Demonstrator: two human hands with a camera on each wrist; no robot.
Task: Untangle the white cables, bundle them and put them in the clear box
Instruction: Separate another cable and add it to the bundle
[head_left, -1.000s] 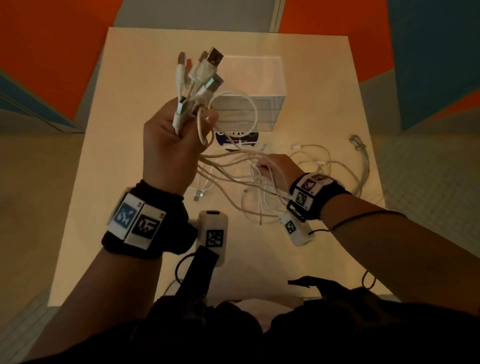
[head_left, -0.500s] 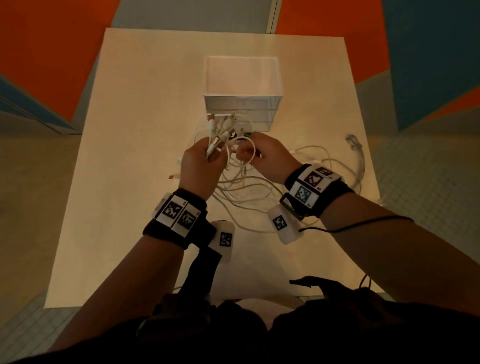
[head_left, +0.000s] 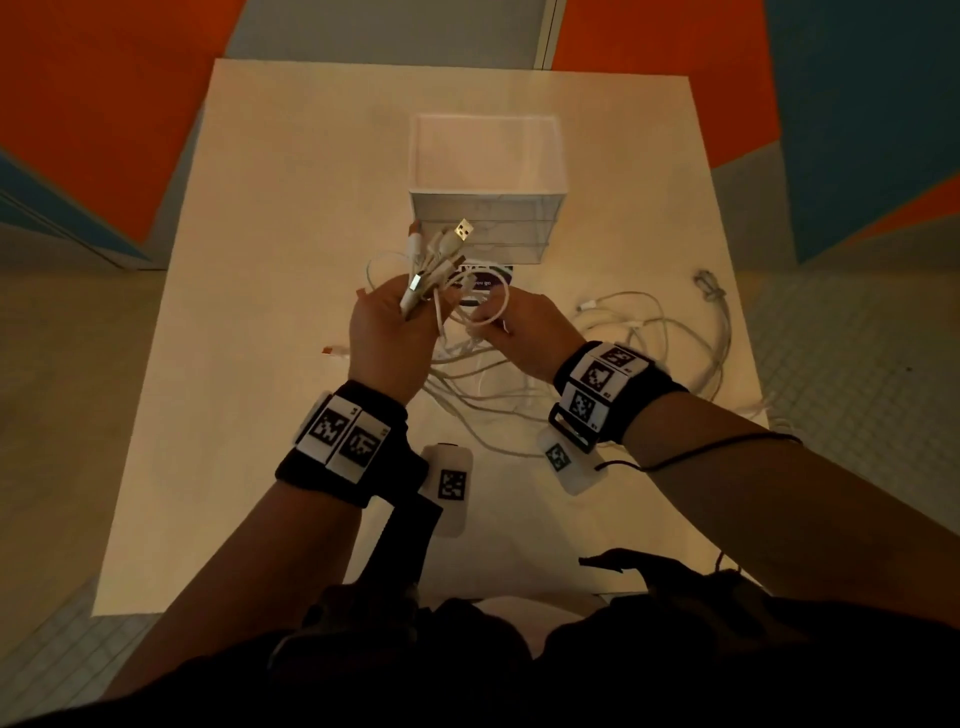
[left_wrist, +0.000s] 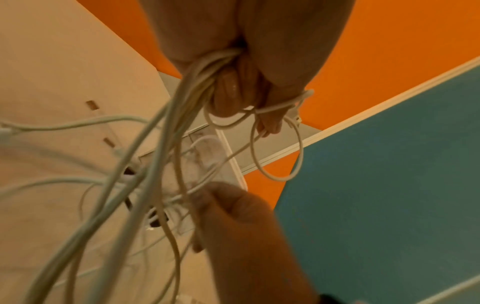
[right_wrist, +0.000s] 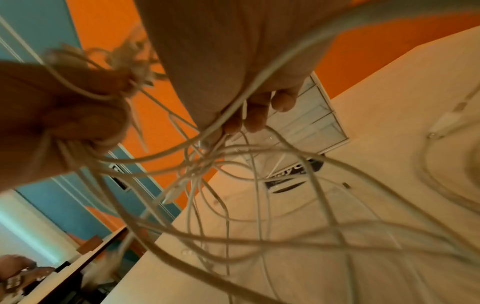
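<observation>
My left hand (head_left: 395, 332) grips a bunch of white cable ends, their plugs (head_left: 441, 254) fanning up toward the clear box (head_left: 485, 156). In the left wrist view the strands (left_wrist: 182, 98) run out of that fist. My right hand (head_left: 519, 332) pinches a loop of white cable (head_left: 485, 306) just right of the left hand. The right wrist view shows the fingers (right_wrist: 254, 115) closed on a strand (right_wrist: 272, 70). The tangled white cables (head_left: 483, 384) trail from both hands down onto the table. The clear box stands open-topped behind the hands.
More white cable (head_left: 670, 332) lies in loose loops on the table (head_left: 270, 260) to the right, with a coiled end (head_left: 709, 286) near the right edge. A dark label (head_left: 483, 283) lies in front of the box. One orange-tipped plug (head_left: 332, 351) rests left of my hands.
My left hand came down from high over the box to just in front of it, still holding the plugs. My right hand rose off the tangle and took a cable loop beside it.
</observation>
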